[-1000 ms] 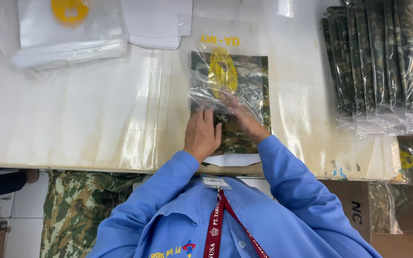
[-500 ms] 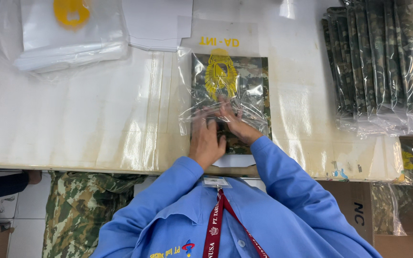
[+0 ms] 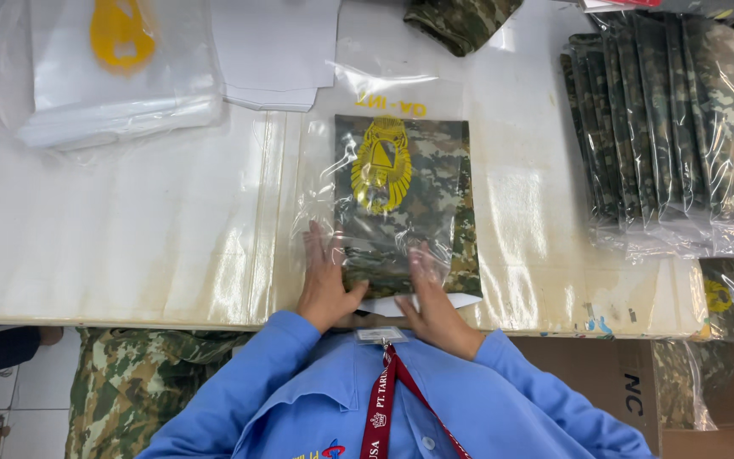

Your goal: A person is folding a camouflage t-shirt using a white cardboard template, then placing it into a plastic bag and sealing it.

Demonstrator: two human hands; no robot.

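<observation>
We see the folded camouflage garment (image 3: 405, 200) lying flat in the middle of the frame on the counter (image 3: 129, 246), inside a clear plastic bag (image 3: 320, 170) printed with a yellow emblem (image 3: 380, 163). Our left hand (image 3: 326, 285) lies flat, fingers spread, on the lower left corner of the bagged garment, and our right hand (image 3: 431, 297) lies flat on its lower right edge; both press down on it with open palms and neither is clamped on anything. The garment stretches from our fingertips toward the top of the frame. A white card (image 3: 418, 302) peeks out under its near edge, between our hands. At the right of the frame stands a row of bagged camouflage garments (image 3: 673, 127); at the upper left lies a stack of empty clear bags (image 3: 121, 76), with white sheets (image 3: 278, 51) just beside it.
</observation>
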